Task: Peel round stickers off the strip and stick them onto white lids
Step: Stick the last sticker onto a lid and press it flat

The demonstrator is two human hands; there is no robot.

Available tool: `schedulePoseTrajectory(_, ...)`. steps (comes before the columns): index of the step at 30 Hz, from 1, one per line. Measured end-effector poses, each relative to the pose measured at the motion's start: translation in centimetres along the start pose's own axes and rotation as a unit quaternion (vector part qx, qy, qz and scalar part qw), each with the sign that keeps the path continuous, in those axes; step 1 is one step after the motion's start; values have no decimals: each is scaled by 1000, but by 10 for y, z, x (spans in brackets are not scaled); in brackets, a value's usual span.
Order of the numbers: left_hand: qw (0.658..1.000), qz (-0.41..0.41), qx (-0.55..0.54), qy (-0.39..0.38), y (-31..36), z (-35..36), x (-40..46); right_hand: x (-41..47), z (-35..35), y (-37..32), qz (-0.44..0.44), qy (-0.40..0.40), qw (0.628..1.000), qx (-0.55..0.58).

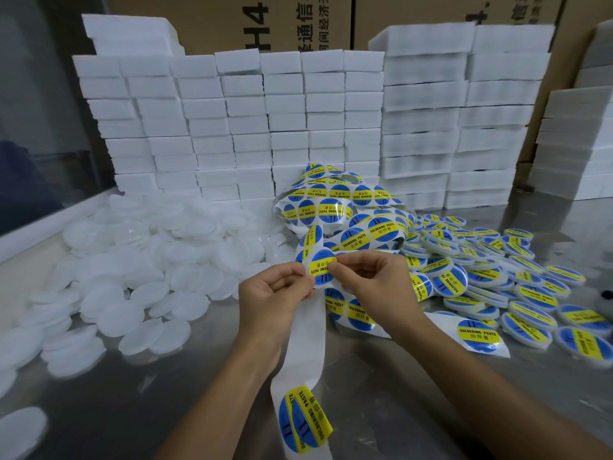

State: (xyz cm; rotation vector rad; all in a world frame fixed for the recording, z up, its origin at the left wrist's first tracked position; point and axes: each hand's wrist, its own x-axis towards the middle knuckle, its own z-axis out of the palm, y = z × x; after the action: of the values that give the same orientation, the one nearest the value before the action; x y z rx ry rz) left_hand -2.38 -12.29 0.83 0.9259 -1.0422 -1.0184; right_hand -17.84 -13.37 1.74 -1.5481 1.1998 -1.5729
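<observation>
Nearest the camera, the free end of the strip (300, 366) hangs down betw. the forearms, mostly bare white backing w/ a couple of crumpled, overlapping stickers (305, 421) stuck near its bottom. Above that, both hands are raised together over the shiny metal surface (185, 403): left hand (272, 293) pinches the backing at the left edge of a round blue-and-yellow sticker (322, 267), fingers curled; right hand (373, 280) pinches that same sticker's right edge w/ thumb and forefinger. Hands nearly touching, sticker betw. them; can't tell how far it's lifted off the backing. Just below right hand, more strip lies on the surface w/ stickers reading "SOLDERING PASTE", running right to a sticker at the strip's end (477, 335). Left of the hands, a loose heap of plain white lids (139, 260) spreads across the surface toward the left edge. Right of the hands, a pile of lids already labelled (504, 287), blue/yellow faces up or tilted, overlapping. Behind the hands, the rest of the strip sits in a tangled loose bundle (345, 207) betw. the two piles. Farther back, stacks of white foam blocks (232, 127) form a wall, taller stacks right. Behind those, brown cardboard boxes (298, 21) w/ dark printing.
</observation>
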Motion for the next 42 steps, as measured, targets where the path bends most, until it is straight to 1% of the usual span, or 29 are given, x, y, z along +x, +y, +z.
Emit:
schedulePoseTrajectory(3,998,43,53,-4,-1,2,0,0,-2,1,-2,2,1000,-19)
schedulePoseTrajectory(6,995,67,79,-2,-2,2,-1,2,-4,2,7,-6,1000,-24)
schedulePoseTrajectory(10,996,55,67,-6,0,2,-1,4,-9,1,36,-17,999,-25)
schedulePoseTrajectory(13,1000,17,11,-22,4,3,-2,3,-9,4,2,-3,997,-72)
schedulePoseTrajectory(15,997,-19,-60,-48,7,3,-3,1,-5,7,-44,7,996,-83)
schedulePoseTrajectory(17,989,-41,-121,-73,8,2,-4,-2,1,7,-78,-3,993,-88)
schedulePoseTrajectory(19,983,-51,-153,-91,7,1,-3,-5,5,7,-82,-28,992,-89)
schedulePoseTrajectory(21,979,-58,-165,-109,6,0,-2,-6,8,7,-67,-47,993,-89)
schedulePoseTrajectory(23,978,-64,-160,-121,5,0,-1,-5,7,6,-56,-48,995,-74)
schedulePoseTrajectory(27,976,-77,-136,-149,1,1,-2,0,-3,3,-50,-13,998,-35)
schedulePoseTrajectory(30,977,-79,-126,-155,1,3,-2,2,-4,3,-56,-6,997,-51)
schedulePoseTrajectory(34,982,-56,-105,-144,2,1,-1,-4,3,5,-72,-30,996,-53)
schedulePoseTrajectory(39,982,-33,-40,-179,1,2,-4,-2,0,8,-44,14,994,-100)
schedulePoseTrajectory(42,981,-34,-22,-190,3,1,-5,1,-1,9,-42,1,996,-80)
